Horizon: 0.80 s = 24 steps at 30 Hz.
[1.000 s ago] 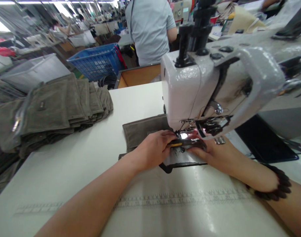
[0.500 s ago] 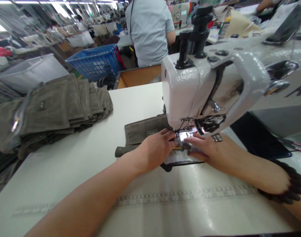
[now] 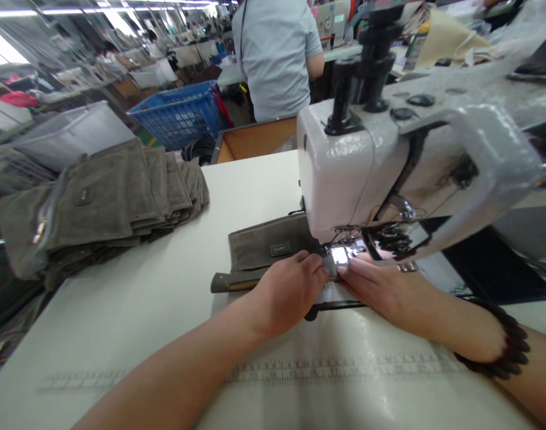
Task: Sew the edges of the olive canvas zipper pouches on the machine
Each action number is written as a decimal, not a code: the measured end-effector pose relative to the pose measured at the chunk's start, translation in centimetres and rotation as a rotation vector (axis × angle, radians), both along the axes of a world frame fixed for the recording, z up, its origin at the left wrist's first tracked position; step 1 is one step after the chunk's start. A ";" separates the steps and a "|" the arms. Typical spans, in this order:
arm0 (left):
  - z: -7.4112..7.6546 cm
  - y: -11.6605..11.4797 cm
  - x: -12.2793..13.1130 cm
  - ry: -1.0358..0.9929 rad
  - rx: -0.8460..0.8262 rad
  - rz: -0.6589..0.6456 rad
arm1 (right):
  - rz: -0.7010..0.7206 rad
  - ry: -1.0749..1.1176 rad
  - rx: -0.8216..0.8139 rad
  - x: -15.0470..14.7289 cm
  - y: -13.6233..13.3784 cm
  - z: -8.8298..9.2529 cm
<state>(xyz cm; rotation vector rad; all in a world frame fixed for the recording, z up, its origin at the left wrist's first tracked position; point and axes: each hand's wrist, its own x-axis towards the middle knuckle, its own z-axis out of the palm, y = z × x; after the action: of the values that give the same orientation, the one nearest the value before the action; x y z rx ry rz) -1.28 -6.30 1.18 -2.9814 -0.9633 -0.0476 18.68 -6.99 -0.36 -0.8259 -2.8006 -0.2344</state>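
Note:
A grey-brown fabric piece (image 3: 250, 243) with a small label patch lies flat on the table, its right end under the sewing machine's head (image 3: 339, 173). Along its near edge runs a strip with a brass-toothed zipper (image 3: 244, 286). My left hand (image 3: 295, 289) lies over this strip left of the needle area, fingers curled and closed on the zipper strip. From the right, my right hand (image 3: 380, 286) reaches in below the machine head; its fingers are together, with their tips at the strip's right end. The machine's lamp lights the spot between both hands. The needle tip cannot be made out.
A stack of grey-brown fabric pieces (image 3: 102, 197) with zippers lies at the left. Behind the table are a blue plastic basket (image 3: 178, 113), an open wooden box (image 3: 255, 140) and a person's back (image 3: 275, 60). A dark flat object (image 3: 500, 263) lies right. A ruler scale (image 3: 299, 371) marks the front.
My right hand's spread finger and thumb have come together at the strip's end. My left hand has shifted slightly, and more of the zipper teeth shows left of it. The camera view has shifted slightly.

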 end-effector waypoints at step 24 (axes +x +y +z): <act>-1.2 0.1 -0.5 -0.125 0.099 -0.105 | -0.001 0.033 -0.026 0.3 -0.3 -0.7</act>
<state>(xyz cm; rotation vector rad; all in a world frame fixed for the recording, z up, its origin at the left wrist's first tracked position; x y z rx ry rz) -1.75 -6.22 -0.01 -2.9644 -0.7876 -0.2769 19.01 -7.26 -1.06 -0.8299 -2.7779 -0.1827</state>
